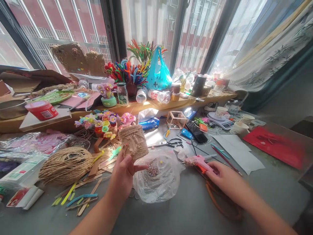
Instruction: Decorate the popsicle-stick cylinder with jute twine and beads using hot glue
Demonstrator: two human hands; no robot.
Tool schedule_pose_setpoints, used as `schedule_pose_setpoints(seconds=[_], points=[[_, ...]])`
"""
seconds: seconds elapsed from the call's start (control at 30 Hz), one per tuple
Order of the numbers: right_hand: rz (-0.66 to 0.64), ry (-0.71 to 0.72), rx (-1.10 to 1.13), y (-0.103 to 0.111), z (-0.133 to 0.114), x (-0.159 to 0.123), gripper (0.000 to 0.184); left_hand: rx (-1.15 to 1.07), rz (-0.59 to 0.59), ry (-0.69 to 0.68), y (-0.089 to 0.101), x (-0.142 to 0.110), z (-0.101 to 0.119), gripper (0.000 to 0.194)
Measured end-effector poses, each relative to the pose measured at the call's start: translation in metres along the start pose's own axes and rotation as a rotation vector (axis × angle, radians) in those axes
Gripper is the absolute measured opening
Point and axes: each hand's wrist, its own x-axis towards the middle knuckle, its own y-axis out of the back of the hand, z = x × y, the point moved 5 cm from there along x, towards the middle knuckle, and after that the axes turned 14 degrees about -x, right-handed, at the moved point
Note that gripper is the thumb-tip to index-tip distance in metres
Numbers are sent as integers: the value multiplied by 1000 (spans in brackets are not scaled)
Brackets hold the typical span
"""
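My left hand (123,176) is closed round a small twine-wrapped pot (133,141), held upright above the table. My right hand (226,181) rests on the table at the handle of a pink hot glue gun (198,161); its fingers curl by the grip, and whether they hold it is unclear. Below the pot lies a clear plastic bag (158,178) with small beads inside. A ball of jute twine (66,164) sits to the left.
Coloured and wooden craft sticks (80,192) lie scattered at the front left. Scissors (168,143), a black phone (196,132), white paper (234,148), a red sheet (276,147) and a small scale (221,120) lie further back. A cluttered windowsill holds pipe-cleaner flowers (127,73).
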Motion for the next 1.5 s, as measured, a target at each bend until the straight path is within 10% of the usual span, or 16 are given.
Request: schedule_pose_setpoints(seconds=[0.27, 0.47, 1.07, 1.5], points=[[21, -163, 663, 3, 19, -18, 58, 4, 11, -27, -3, -3, -1, 41], [-77, -123, 948, 4, 3, -22, 39, 24, 19, -44, -2, -3, -9, 43], [93, 388, 544, 3, -132, -65, 43, 79, -111, 5, -4, -5, -16, 70], [104, 628, 448, -1, -151, -63, 40, 95, -161, 1, -3, -6, -17, 81]])
